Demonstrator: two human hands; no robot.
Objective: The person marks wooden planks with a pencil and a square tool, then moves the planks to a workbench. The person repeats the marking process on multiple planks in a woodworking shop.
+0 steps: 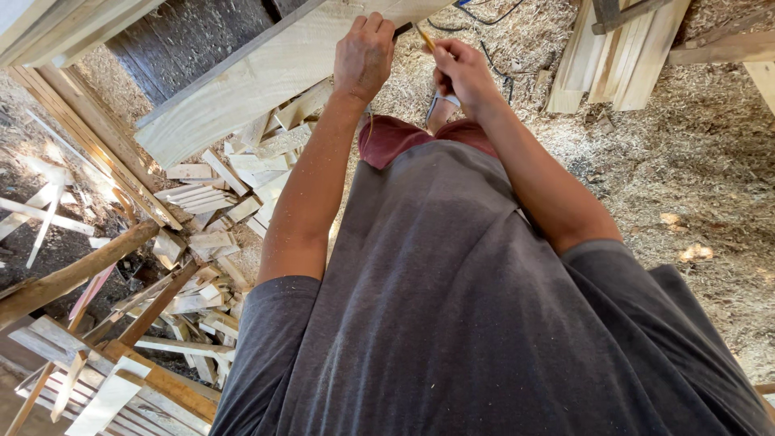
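A long pale wooden plank [258, 81] runs diagonally across the top of the view. My left hand [365, 56] rests on the plank with its fingers curled over a thin dark strip-like tool lying on the wood; what the tool is cannot be made out. My right hand [462, 73] is closed on a yellow pencil [425, 36], whose tip points at the plank next to the left hand. My grey shirt fills the lower middle of the view and hides what lies under my arms.
A heap of short wood offcuts [218, 202] lies on the ground at left. Stacked boards [613, 56] stand at top right. Sawdust [686, 161] covers the ground. A rough round pole [73, 274] and slatted frames [105, 379] sit at lower left.
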